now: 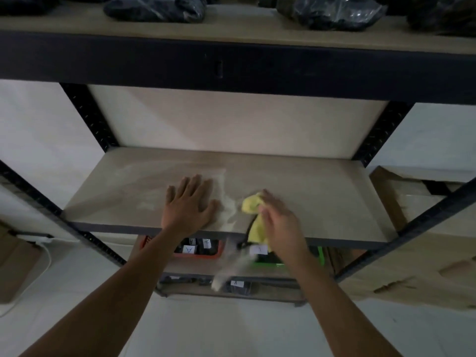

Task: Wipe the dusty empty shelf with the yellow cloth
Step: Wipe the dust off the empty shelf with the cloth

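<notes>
1. I see the right hand (279, 215) bunching the yellow cloth (253, 215) at the front edge of the empty shelf (309, 191), a little right of frame centre; the fingers curl round the cloth, though motion blur hides how firm the hold is; part of the cloth hangs over the shelf lip.
2. The left hand (189, 202) lies flat, fingers straight and spread, palm down on the board just left of the cloth, holding nothing.
3. A pale dust patch (228, 204) sits between the two hands, touching the cloth's left side; fainter dust smears lie toward the upper left of the board (128, 171); so the dirt lies left of and behind the grip, and the shelf's long axis runs left to right across the frame.
4. I judge the flat left hand stands in the way of a leftward sweep.
5. Dust (226, 274) appears to fall below the lip, above the orange bin (198, 255) and green bin (273, 265) lower down; wrapped dark bundles (154, 7) sit on the shelf above.
</notes>
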